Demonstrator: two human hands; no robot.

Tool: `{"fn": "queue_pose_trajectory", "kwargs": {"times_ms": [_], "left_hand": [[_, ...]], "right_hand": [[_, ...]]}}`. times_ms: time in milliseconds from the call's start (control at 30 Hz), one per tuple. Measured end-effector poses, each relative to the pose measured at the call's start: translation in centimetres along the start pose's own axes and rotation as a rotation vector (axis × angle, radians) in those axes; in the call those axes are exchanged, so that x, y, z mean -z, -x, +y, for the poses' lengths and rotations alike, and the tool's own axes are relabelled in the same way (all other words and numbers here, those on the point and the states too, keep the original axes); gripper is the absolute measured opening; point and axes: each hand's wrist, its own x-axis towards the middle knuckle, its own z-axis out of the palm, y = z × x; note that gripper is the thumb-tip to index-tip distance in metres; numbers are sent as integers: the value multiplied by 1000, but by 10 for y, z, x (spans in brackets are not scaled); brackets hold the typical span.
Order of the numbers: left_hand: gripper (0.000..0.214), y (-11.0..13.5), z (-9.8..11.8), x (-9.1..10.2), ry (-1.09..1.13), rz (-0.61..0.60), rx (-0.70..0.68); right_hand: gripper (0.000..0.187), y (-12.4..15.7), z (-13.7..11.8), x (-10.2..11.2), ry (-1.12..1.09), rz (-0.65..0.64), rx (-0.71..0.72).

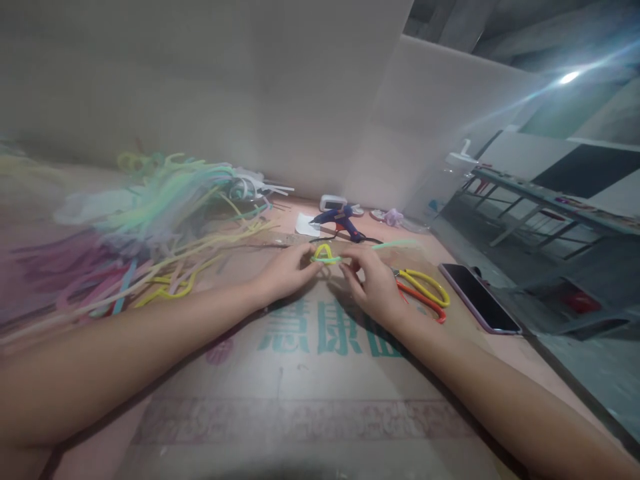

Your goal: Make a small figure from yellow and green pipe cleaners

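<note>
Between both hands is a small bent piece of pipe cleaner [325,251], a yellow arch with a light green strand across its base. My left hand [295,270] pinches its left end between thumb and fingers. At the other end, my right hand [370,277] has thumb and fingertips closed on the green strand. Just right of my right hand lie pliers [424,288] with one yellow and one orange handle. A blue glue gun [337,221] rests beyond the hands, beside a white piece of paper [306,225].
Bundles of coloured pipe cleaners [170,193] are heaped at the left. A phone [480,300] lies near the table's right edge. Behind the glue gun stand a small white device [333,202] and a purple item [394,217]. A clear pump bottle [453,177] stands at the back right.
</note>
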Motion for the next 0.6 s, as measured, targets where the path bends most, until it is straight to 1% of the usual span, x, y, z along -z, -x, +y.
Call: {"fn": "queue_pose_trajectory", "kwargs": {"times_ms": [67,133,300,467,600], "left_hand": [[27,0,0,0,-18,2,12],[26,0,1,0,-32,4,24],[29,0,0,0,-22,0,18],[27,1,0,0,36,-41,-21],[27,0,-1,1,108,-70,-27]], "right_hand": [[14,2,8,-2,-32,-6,-131],[12,3,15,-3,-65,-16,-212],[11,1,22,-8,-193,-65,-278],[13,-1,24,-10,-316,-142,-464],[16,-2,24,-11,-431,-198,-558]]}}
